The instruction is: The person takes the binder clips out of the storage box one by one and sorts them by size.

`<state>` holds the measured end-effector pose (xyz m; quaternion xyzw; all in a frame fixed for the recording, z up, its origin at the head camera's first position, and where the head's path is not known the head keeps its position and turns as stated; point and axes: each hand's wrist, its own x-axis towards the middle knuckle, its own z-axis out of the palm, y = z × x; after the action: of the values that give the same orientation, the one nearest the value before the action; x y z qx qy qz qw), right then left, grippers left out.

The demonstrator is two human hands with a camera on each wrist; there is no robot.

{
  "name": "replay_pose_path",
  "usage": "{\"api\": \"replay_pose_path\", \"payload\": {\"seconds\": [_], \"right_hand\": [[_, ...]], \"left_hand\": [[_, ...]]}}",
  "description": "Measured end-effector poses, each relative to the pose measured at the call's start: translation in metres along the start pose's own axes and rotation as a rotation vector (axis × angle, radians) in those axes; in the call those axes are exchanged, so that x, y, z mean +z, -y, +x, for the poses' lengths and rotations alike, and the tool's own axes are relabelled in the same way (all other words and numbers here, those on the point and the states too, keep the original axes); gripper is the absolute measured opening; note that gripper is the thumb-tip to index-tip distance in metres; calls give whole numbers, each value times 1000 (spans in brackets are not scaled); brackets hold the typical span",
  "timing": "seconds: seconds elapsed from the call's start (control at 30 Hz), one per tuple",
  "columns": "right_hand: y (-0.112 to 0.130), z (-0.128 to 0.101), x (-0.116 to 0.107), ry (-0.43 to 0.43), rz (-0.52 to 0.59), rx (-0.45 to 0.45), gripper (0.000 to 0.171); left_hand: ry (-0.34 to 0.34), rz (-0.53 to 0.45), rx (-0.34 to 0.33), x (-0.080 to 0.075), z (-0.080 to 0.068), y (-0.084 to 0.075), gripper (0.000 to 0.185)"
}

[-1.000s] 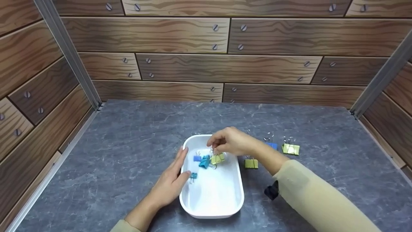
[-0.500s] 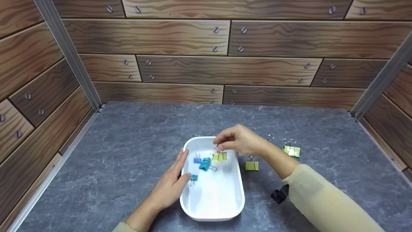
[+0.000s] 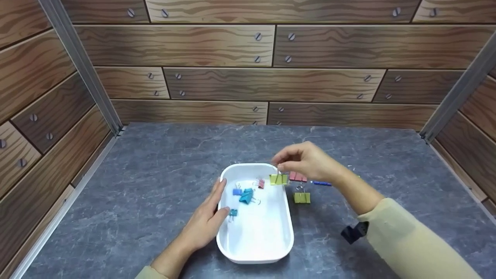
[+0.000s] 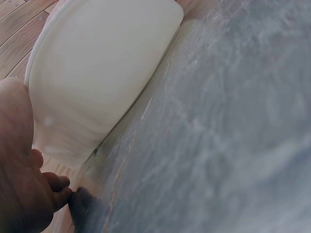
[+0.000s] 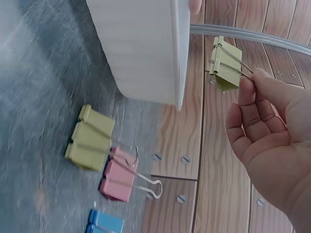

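My right hand (image 3: 310, 161) pinches a yellow-green binder clip (image 3: 278, 179) by its wire handles, over the right rim of a white tray (image 3: 255, 236). In the right wrist view this clip (image 5: 227, 65) hangs from thumb and fingertips, the other fingers loosely curled. My left hand (image 3: 205, 223) rests along the tray's left side, fingers extended at the wall and thumb tip over the rim. Inside the tray lie a blue binder clip (image 3: 237, 192), a larger teal one (image 3: 246, 195), a small red-pink one (image 3: 261, 184) and a small teal one (image 3: 233, 212) beside my thumb.
Right of the tray, on the dark marbled table (image 3: 162, 162), stand a yellow-green clip (image 3: 302, 198), a pink clip (image 3: 298, 176) and a blue clip (image 3: 321, 183) partly hidden by my right forearm. Wood-patterned walls (image 3: 217, 83) enclose the back and sides.
My right hand has moved right with the yellow-green clip, from over the tray's middle to its right rim. The small red-pink clip in the tray has come into view. My left hand stays put.
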<state>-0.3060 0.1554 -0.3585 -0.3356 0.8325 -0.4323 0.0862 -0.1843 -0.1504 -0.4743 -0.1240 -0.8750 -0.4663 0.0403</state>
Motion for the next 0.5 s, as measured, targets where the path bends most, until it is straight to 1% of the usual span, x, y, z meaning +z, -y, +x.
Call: {"api": "replay_pose_path", "payload": {"seconds": [0.13, 0.33, 0.5], "right_hand": [[-3, -9, -10, -14, -11, 17, 17], [-13, -27, -22, -44, 33, 66, 16], [-24, -45, -32, -68, -12, 79, 17]], "left_hand": [[-6, 0, 15, 0, 1, 0, 70], [-6, 3, 15, 1, -1, 0, 70], [-8, -4, 7, 2, -2, -1, 70]]}}
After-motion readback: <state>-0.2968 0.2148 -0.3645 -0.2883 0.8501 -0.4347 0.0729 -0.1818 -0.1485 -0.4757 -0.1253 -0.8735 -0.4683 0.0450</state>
